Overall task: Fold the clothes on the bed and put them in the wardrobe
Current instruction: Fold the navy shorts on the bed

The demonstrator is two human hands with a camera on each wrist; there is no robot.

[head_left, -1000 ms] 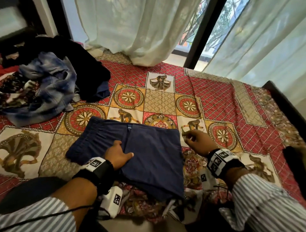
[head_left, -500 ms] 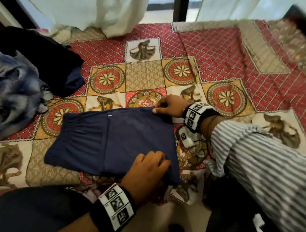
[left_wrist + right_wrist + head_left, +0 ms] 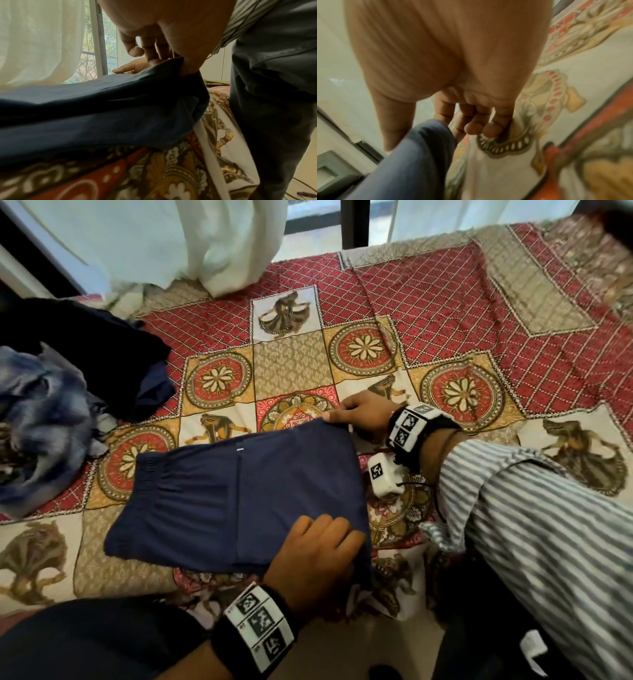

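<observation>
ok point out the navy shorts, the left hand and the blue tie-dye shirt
navy shorts (image 3: 219,501): head view, middle of the flat folded cloth.
left hand (image 3: 315,556): head view, back of the hand gripping the shorts' near right corner.
blue tie-dye shirt (image 3: 44,419): head view, crumpled middle of it, at the left.

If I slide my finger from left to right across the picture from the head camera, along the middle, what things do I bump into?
Blue-and-white crumpled garment → navy shorts → right hand pinching the shorts' far corner → striped sleeve.
</observation>
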